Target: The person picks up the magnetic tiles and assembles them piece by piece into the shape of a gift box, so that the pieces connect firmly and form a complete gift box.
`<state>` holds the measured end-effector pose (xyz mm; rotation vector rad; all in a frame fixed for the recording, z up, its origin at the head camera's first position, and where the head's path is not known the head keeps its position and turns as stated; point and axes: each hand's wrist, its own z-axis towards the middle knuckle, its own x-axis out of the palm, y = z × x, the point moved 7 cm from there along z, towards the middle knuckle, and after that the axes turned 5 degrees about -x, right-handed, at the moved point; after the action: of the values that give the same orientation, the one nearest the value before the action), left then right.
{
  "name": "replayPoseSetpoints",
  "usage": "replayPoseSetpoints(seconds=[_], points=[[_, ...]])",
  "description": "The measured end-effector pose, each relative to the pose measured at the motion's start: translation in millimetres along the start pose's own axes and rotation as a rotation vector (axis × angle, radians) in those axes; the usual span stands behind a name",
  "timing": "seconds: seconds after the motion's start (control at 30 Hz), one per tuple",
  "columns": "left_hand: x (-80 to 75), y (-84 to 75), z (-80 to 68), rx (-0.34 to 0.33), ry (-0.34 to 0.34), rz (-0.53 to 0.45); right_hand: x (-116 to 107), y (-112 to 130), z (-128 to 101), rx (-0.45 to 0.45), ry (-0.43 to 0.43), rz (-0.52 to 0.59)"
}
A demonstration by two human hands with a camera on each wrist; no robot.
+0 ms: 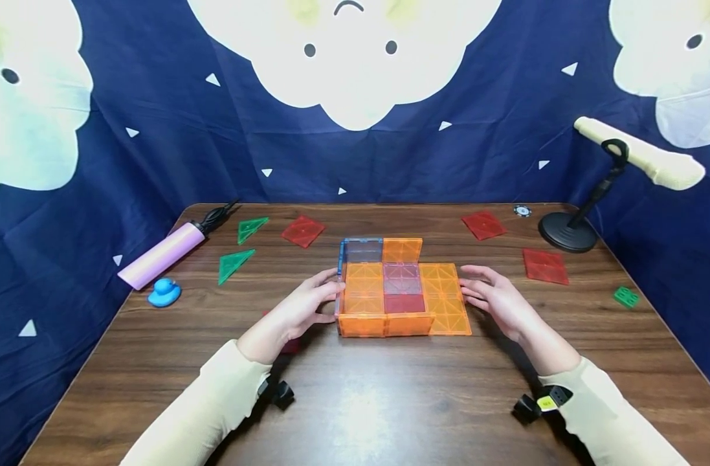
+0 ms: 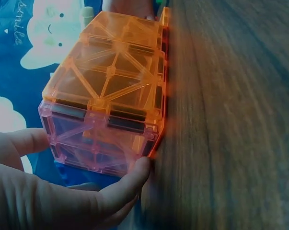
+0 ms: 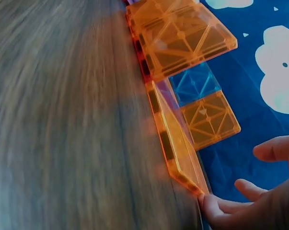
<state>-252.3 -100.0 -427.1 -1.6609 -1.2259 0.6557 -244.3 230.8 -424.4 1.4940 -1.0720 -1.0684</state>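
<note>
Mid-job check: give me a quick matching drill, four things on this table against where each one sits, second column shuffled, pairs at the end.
Things:
1. blue duck
2. green block
3. left hand
4. black stand

Places:
A. far right corner of the table
B. against the left wall of the orange tile box
C. near the left edge, beside the lilac cylinder
D. near the right edge, in front of a red tile

Pairs: 1-C, 2-D, 3-B, 4-A
</note>
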Motion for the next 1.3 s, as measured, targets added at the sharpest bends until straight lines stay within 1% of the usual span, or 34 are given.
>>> replayPoseSetpoints(seconds=[0.1, 0.3, 0.5, 0.63, 0.7, 0.8, 0.87, 1.0, 1.1, 1.17, 1.23, 1.3], points=[[0.2, 0.5, -0.8, 0.008, 0.006, -0.007, 1, 1, 0, -0.023, -0.008, 0.030], [0.6, 0.3, -1.9, 0.004, 0.019, -0.033, 0, 5, 4, -0.072, -0.036, 0.141], [2.1, -1.3, -1.0, 0.010, 0.024, -0.038, 8, 10, 11, -0.129, -0.005, 0.197], [2.2, -0.5, 1.7, 0.009, 0.023, -0.042, 18, 9, 16, -0.115, 0.043, 0.264], [3.9, -0.3, 2.8, 0.009, 0.034, -0.047, 24, 8, 17, -0.096, 0.075, 0.277], [7.9, -0.7, 4.0, 0.014, 0.063, -0.052, 32, 7, 17, -0.083, 0.113, 0.251], [10.2, -0.8, 4.6, 0.013, 0.074, -0.060, 34, 7, 17, -0.078, 0.113, 0.231], [10.8, -1.0, 4.0, 0.013, 0.069, -0.058, 36, 8, 17, -0.068, 0.103, 0.207], [10.8, -0.9, 2.2, 0.013, 0.066, -0.056, 35, 8, 19, -0.053, 0.093, 0.169], [11.1, -1.1, 1.0, 0.016, 0.066, -0.053, 30, 10, 23, -0.044, 0.066, 0.143], [11.0, -1.1, 0.0, 0.016, 0.065, -0.053, 21, 13, 32, -0.047, 0.016, 0.090], [10.7, -0.8, -0.3, 0.018, 0.063, -0.052, 7, 18, 46, -0.075, -0.063, -0.022]])
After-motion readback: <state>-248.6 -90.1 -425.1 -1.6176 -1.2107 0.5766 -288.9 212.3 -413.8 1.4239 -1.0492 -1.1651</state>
